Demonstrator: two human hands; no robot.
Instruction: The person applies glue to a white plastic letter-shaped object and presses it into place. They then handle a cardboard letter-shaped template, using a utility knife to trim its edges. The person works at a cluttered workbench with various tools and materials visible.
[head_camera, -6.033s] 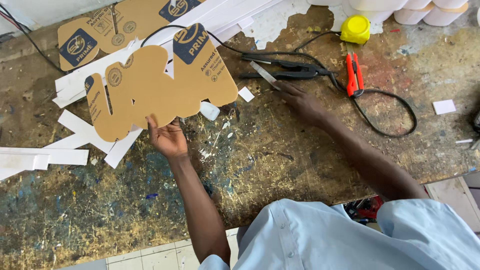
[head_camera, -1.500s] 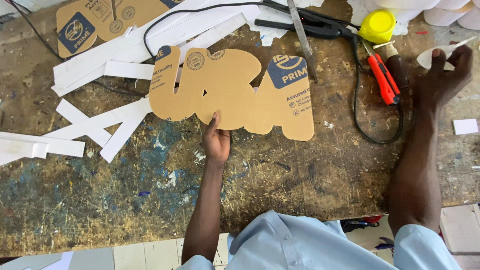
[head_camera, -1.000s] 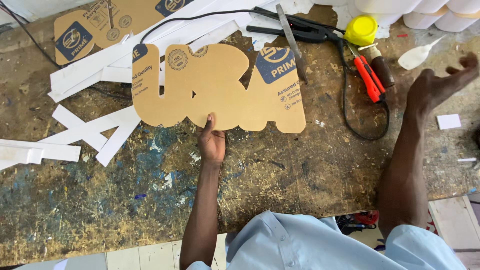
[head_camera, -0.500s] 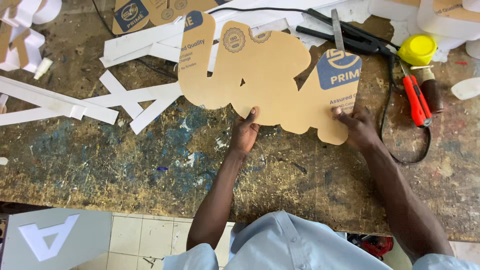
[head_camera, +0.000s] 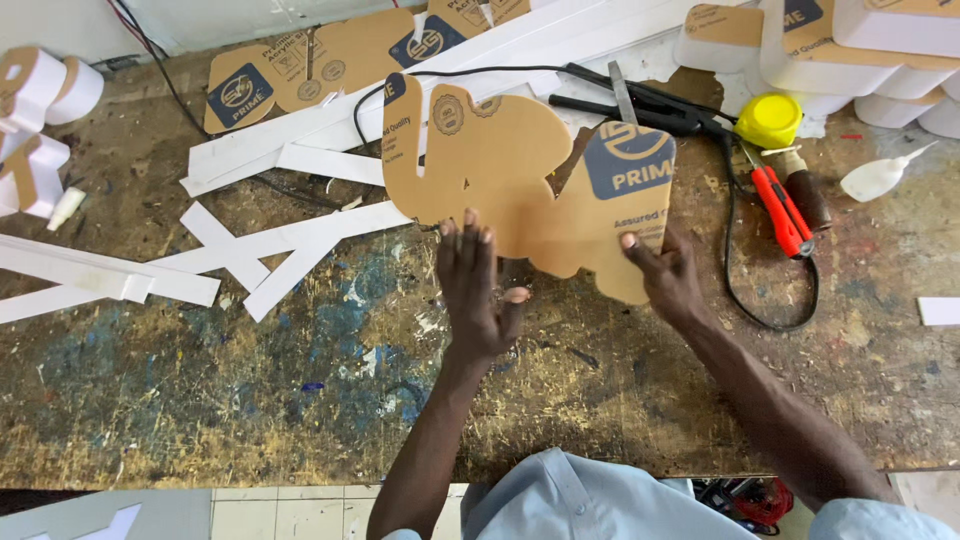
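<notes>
A brown cardboard cutout (head_camera: 510, 185) with rounded lobes and blue printed patches is raised at a tilt over the paint-stained workbench (head_camera: 300, 390). My right hand (head_camera: 665, 275) grips its lower right edge, thumb on the printed face. My left hand (head_camera: 475, 290) is flat just below the cutout's lower edge, fingers extended and thumb out; the fingertips reach the edge but do not grip it.
White strips (head_camera: 270, 250) lie to the left. A second printed cardboard sheet (head_camera: 330, 60) is at the back. A black corded tool (head_camera: 650, 105), yellow round lid (head_camera: 768, 118), red-handled tool (head_camera: 785, 210) and white foam shapes (head_camera: 860, 50) sit at the right.
My left hand has let go of the cutout's lower edge and now lies flat below it. My right hand has gripped the right edge and tilted the cutout up.
</notes>
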